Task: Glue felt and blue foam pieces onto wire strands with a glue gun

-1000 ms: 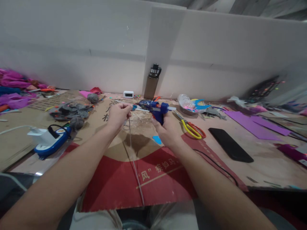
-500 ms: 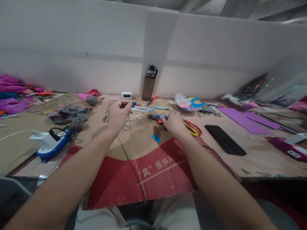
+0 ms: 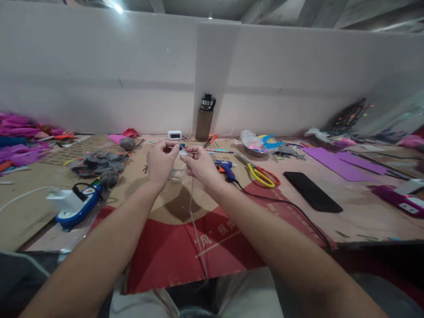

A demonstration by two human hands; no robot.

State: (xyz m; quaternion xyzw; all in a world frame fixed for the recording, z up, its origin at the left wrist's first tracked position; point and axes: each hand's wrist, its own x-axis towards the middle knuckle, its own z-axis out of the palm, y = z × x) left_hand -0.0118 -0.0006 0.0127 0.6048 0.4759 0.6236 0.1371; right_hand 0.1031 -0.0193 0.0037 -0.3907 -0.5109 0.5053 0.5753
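Note:
My left hand (image 3: 161,164) is closed in a pinch above the cardboard sheet (image 3: 159,251). At its fingertips shows a small pale and teal piece (image 3: 182,149), too small to name. Close beside it, my right hand (image 3: 201,167) is closed too, thumb and fingers pinching grey yarn (image 3: 192,212). The yarn hangs down from there across the red part of the cardboard to its front edge. A blue glue gun (image 3: 227,169) lies just right of my right hand, its nozzle side partly hidden. Scissors with yellow and red handles (image 3: 263,176) rest beyond it.
A dark bottle (image 3: 204,119) and a small white clock (image 3: 174,135) stand at the back. To the right are a black phone (image 3: 312,191), a bowl (image 3: 256,151) of scraps and purple sheets (image 3: 338,164). Grey yarn balls (image 3: 108,179) and a blue power strip (image 3: 77,207) lie left.
My right hand has come away from the glue gun and moved left to meet my left hand. The glue gun and scissors are now less covered. My left hand has hardly moved.

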